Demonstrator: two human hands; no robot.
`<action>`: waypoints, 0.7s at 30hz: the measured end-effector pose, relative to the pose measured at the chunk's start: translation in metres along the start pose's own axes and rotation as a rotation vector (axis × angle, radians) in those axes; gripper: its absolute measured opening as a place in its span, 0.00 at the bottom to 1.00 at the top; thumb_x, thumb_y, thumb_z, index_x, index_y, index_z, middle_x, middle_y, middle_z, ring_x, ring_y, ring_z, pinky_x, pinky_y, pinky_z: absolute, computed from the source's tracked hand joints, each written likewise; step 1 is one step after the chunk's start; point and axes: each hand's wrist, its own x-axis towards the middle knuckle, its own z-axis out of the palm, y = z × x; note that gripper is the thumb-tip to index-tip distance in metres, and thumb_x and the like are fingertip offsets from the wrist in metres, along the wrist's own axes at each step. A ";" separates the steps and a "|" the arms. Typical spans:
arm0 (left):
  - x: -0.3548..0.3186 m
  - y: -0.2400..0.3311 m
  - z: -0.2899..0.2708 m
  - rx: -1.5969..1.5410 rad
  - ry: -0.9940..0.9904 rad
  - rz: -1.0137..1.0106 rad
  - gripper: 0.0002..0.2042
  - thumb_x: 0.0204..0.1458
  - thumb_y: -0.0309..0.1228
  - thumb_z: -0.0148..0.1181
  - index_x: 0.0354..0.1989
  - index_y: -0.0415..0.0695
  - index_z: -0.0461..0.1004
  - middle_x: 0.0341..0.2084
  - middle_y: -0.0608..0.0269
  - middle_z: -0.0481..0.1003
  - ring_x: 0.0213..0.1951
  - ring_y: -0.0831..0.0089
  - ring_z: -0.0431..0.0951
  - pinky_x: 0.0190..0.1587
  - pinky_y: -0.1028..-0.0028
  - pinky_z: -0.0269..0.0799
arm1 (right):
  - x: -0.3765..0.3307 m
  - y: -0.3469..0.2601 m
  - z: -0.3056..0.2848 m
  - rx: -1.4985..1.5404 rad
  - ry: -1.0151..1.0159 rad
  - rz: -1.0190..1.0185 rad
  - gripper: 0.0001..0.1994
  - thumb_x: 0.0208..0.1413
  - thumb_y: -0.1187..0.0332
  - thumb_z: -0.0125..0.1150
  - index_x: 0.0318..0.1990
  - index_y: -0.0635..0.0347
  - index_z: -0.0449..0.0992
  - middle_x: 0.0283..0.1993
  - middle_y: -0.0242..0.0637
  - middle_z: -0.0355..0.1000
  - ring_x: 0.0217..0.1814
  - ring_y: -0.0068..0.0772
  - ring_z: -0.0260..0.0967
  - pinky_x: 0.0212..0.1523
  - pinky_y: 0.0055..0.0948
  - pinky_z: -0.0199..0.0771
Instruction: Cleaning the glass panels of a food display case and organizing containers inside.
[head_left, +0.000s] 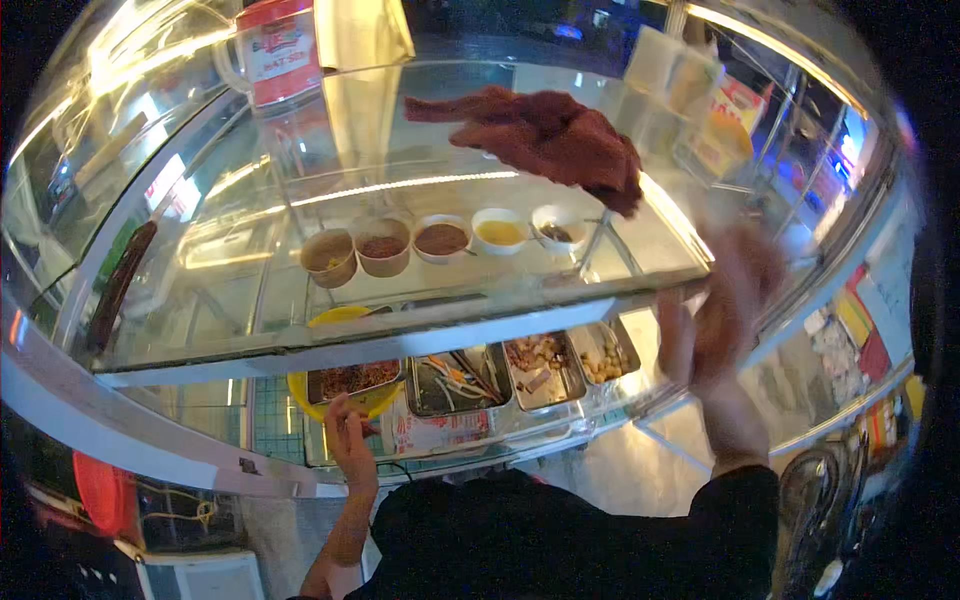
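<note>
My left hand is at the front edge of the glass case, beside the yellow bowl. Its fingers look loosely apart, with nothing visible between them. My right hand is raised at the right end of the case top and smeared by motion, so its fingers cannot be read. Nearest to it on the glass top lies a crumpled reddish-brown cloth. Below, inside the case, metal trays hold dark red shredded food, utensils, chunky pieces and small round pale items.
Several small bowls stand in a row under the glass, including a bowl of yellow liquid. A red-and-white container stands at the back left, a clear box at the back right. A white frame bar crosses above the trays. A red stool-like object is lower left.
</note>
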 end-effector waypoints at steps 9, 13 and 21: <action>-0.010 0.021 0.066 -0.007 -0.237 0.255 0.16 0.59 0.28 0.43 0.55 0.39 0.61 0.32 0.63 0.67 0.29 0.79 0.69 0.32 0.77 0.70 | 0.155 0.035 -0.057 -0.168 0.332 -0.679 0.15 0.56 0.63 0.50 0.46 0.63 0.71 0.38 0.47 0.67 0.40 0.42 0.66 0.38 0.36 0.68; -0.034 0.012 0.080 -0.032 -0.232 0.160 0.16 0.59 0.27 0.43 0.55 0.39 0.61 0.31 0.62 0.68 0.28 0.79 0.69 0.31 0.78 0.69 | 0.129 0.067 -0.070 -0.130 0.140 -0.692 0.11 0.55 0.65 0.51 0.40 0.60 0.75 0.25 0.42 0.72 0.27 0.35 0.70 0.25 0.30 0.70; -0.069 -0.007 0.137 -0.011 -0.270 0.147 0.15 0.58 0.23 0.42 0.54 0.39 0.62 0.30 0.62 0.69 0.26 0.80 0.69 0.30 0.79 0.69 | -0.068 0.174 -0.077 -0.020 0.903 -0.370 0.10 0.57 0.64 0.53 0.40 0.57 0.76 0.41 0.41 0.64 0.34 0.30 0.65 0.32 0.23 0.66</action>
